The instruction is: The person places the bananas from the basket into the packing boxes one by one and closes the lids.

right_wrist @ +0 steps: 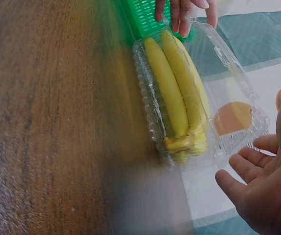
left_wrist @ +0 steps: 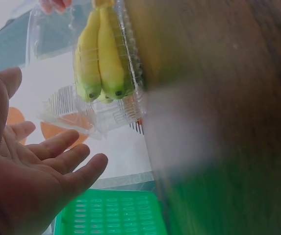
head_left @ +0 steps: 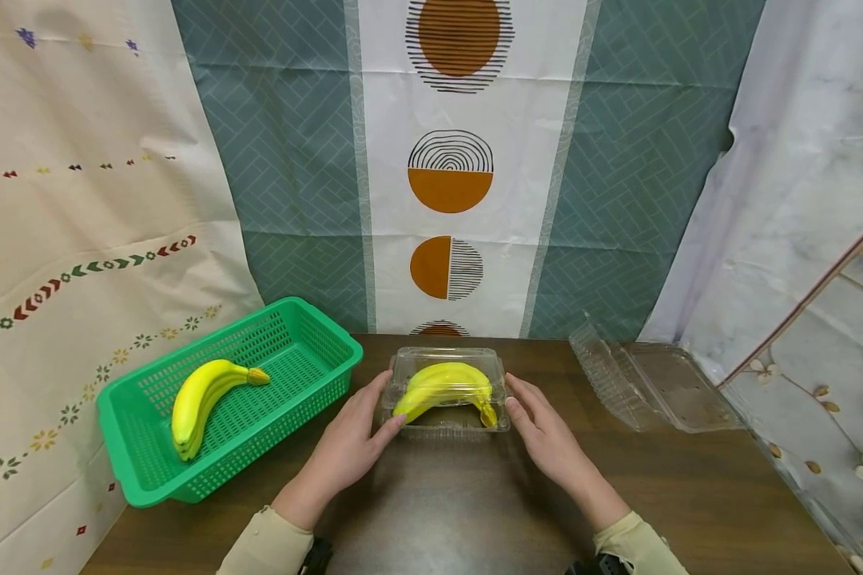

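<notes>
A clear plastic clamshell box (head_left: 499, 375) stands on the table with a bunch of yellow bananas (head_left: 446, 379) inside. In the right wrist view its lid (right_wrist: 233, 68) tilts up from the base. My left hand (head_left: 348, 439) is at the box's left side, thumb by the front left corner and fingers loosely spread. My right hand (head_left: 546, 435) is at the right side, fingertips right at the edge. In the left wrist view, the fingers (left_wrist: 64, 159) are relaxed and apart from the bananas. The right wrist view shows the right fingers (right_wrist: 248, 166) relaxed too.
A green perforated basket (head_left: 259, 427) stands at the left, with another banana bunch (head_left: 208, 399) in it. At the back right lies a second clear clamshell box (head_left: 683, 387), its lid open. Patterned cloths hang behind the wooden table (head_left: 446, 511) and at both sides.
</notes>
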The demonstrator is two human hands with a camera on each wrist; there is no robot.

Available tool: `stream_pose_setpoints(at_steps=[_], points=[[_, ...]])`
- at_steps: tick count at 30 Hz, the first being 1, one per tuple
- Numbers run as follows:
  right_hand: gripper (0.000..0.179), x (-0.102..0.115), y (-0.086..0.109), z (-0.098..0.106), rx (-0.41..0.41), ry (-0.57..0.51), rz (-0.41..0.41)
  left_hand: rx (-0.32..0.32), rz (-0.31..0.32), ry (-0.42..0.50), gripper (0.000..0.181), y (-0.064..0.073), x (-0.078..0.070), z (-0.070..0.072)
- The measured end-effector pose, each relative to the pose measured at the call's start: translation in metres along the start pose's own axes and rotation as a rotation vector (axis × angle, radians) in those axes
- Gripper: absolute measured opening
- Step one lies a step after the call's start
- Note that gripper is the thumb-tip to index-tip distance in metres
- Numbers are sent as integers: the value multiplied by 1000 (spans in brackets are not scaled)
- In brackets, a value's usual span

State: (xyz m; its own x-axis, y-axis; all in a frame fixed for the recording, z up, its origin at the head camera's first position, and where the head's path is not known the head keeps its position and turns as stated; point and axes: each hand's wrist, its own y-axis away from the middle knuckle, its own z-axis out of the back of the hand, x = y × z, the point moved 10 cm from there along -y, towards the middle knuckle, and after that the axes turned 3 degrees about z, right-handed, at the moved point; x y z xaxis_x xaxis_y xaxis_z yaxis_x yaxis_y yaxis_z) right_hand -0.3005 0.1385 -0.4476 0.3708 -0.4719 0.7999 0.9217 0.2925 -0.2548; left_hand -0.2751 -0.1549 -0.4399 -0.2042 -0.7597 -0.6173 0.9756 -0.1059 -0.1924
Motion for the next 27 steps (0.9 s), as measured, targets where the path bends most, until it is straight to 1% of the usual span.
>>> stream_pose_setpoints(at_steps=[3,7,11,15,27], points=[[67,0,0,-1,3,-3,8,0,-4,-2,82,0,1,-1],[65,1,1,-2,6,-13,20,3,-6,3,82,-1,2,-2],[59,2,1,-2,3,-15,30,17,6,6,82,-1,5,-5],[57,2,0,-3,5,-13,33,33,27,6,83,-1,7,-6],[66,-8,1,-10,44,3,-28,48,56,-8,82,-1,12,-8]])
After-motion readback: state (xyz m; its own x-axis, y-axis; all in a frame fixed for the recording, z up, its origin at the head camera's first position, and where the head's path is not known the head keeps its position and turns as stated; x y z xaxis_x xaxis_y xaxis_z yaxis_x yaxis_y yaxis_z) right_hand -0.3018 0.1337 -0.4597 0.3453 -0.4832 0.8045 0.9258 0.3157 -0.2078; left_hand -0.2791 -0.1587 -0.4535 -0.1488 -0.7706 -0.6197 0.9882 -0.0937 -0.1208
